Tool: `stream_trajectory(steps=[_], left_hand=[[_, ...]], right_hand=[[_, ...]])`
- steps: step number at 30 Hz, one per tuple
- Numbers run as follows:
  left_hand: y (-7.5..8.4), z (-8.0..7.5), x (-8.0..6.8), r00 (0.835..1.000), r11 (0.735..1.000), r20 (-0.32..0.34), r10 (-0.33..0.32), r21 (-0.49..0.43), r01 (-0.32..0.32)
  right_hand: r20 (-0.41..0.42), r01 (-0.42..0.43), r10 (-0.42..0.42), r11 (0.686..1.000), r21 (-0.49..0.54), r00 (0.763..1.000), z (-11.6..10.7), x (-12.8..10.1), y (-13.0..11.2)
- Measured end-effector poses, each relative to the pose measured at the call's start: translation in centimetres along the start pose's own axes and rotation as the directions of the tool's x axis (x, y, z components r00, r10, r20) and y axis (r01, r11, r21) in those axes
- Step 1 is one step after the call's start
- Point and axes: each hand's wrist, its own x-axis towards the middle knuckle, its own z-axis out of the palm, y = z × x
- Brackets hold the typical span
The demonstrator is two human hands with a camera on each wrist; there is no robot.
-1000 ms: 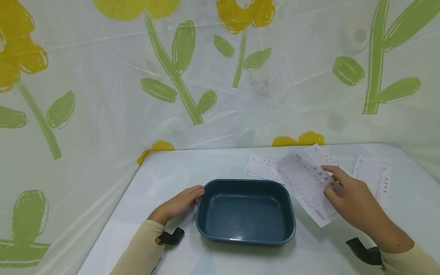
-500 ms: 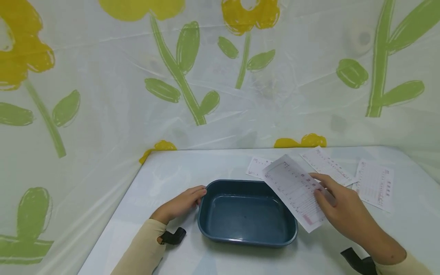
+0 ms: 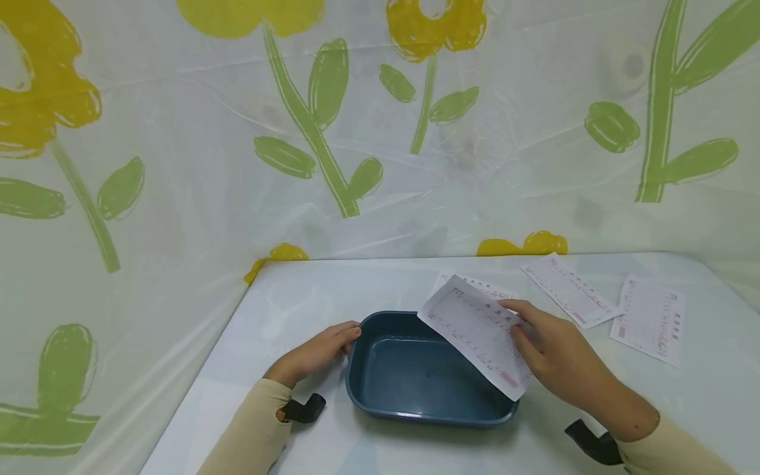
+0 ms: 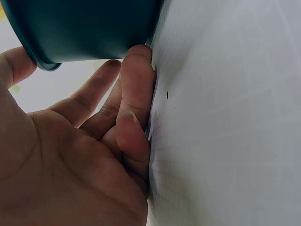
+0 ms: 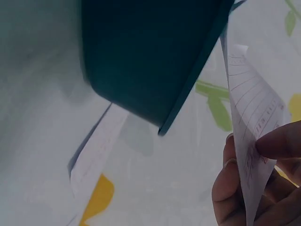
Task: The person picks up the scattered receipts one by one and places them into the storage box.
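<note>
A dark blue plastic tub stands on the table with nothing inside it. My left hand holds its left rim; in the left wrist view one digit is at the tub's lip and the other fingers bend below, close to the tabletop. My right hand pinches a printed paper sheet between thumb and fingers. The sheet slants over the tub's right part and hides its far right corner. From the right wrist, the paper appears nearly edge-on, beside the tub's outer wall.
Behind the tub lies another printed sheet, partly covered by the held one. Two more sheets lie at the back right, one angled and one near the table's right side. A flower-patterned curtain hangs behind the table.
My right hand has moved left with the paper sheet, from beside the tub to over its right part. The left hand keeps its place on the rim. The view has shifted slightly.
</note>
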Motion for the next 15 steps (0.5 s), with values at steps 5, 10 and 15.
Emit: stream_trajectory(steps=[5, 10, 15], left_hand=[[0.0, 0.1, -0.1, 1.0, 1.0, -0.004, -0.009, -0.004, 0.009], [0.0, -0.1, -0.1, 1.0, 1.0, -0.003, -0.009, 0.005, 0.009], [0.2, -0.1, 0.0, 1.0, 1.0, 0.007, 0.005, 0.0, -0.005]], right_hand=[[0.062, -0.014, 0.01, 0.998, 0.066, 0.998, 1.1, 0.9, -0.3], [0.123, -0.049, 0.037, 0.994, 0.1, 0.992, 2.2, 2.0, -0.5], [0.163, -0.056, 0.038, 0.993, 0.107, 0.986, 3.3, 2.7, -0.8]])
